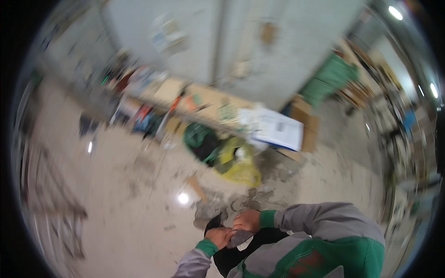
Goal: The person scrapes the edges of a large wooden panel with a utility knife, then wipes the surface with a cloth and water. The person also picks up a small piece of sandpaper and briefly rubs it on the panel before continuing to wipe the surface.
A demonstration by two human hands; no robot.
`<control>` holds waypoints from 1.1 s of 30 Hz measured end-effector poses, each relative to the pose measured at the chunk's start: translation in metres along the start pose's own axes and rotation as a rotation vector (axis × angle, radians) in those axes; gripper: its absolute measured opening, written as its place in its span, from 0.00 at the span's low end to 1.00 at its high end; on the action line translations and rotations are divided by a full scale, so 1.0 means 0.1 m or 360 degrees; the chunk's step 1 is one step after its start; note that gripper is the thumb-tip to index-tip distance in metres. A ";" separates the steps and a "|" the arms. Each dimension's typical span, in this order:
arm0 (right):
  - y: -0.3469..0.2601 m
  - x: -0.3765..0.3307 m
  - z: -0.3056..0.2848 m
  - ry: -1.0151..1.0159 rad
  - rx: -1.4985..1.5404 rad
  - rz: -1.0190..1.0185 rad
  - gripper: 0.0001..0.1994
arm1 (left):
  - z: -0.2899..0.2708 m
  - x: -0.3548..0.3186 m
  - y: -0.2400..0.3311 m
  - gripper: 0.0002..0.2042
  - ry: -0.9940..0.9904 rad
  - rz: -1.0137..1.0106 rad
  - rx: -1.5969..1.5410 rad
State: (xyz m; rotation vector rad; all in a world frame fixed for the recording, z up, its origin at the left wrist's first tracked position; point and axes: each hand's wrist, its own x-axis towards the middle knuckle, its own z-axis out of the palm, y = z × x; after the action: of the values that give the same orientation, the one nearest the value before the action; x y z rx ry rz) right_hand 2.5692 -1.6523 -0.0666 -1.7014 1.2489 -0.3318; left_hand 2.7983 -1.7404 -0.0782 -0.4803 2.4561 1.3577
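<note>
My left hand [220, 237] and my right hand [247, 221] are close together in front of my body, low in the view. Both have their fingers closed on a small, limp grey piece [240, 238] that looks like cloth. The picture is smeared by motion, so its exact kind does not show. My dark trousers [227, 260] are just beneath the hands, and grey-and-green sleeves cover both arms.
Ahead, a long low bench [211, 99] carries tools and papers, with a white-and-blue box [279, 129] at its right end. A dark green bag [200, 140] and a yellow bag [238, 162] sit before it. A cardboard strip [197, 188] lies on the stained floor.
</note>
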 end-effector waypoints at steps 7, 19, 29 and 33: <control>0.18 -2.09 -0.11 0.0185 0.0307 0.0388 0.16 | 0.13 1.00 1.99 0.16 -0.0309 0.0318 0.0257; 0.68 -5.59 -0.55 0.1815 0.0340 0.0909 0.18 | 1.34 3.41 4.94 0.10 -0.0480 0.0868 0.0335; 3.73 -7.70 -0.44 0.2060 0.0487 0.2486 0.11 | 0.94 5.77 6.77 0.07 0.0346 0.1401 0.0317; 3.42 -9.89 0.69 0.0970 0.0755 0.3555 0.26 | -1.00 6.96 7.53 0.13 0.1527 0.1117 0.0004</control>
State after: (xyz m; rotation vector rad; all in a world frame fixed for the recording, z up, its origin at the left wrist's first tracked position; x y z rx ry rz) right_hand 1.9833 -0.7826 -0.0784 0.8063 2.3630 0.2849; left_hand 1.8429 -1.5516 0.2585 -0.3049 3.6614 1.6021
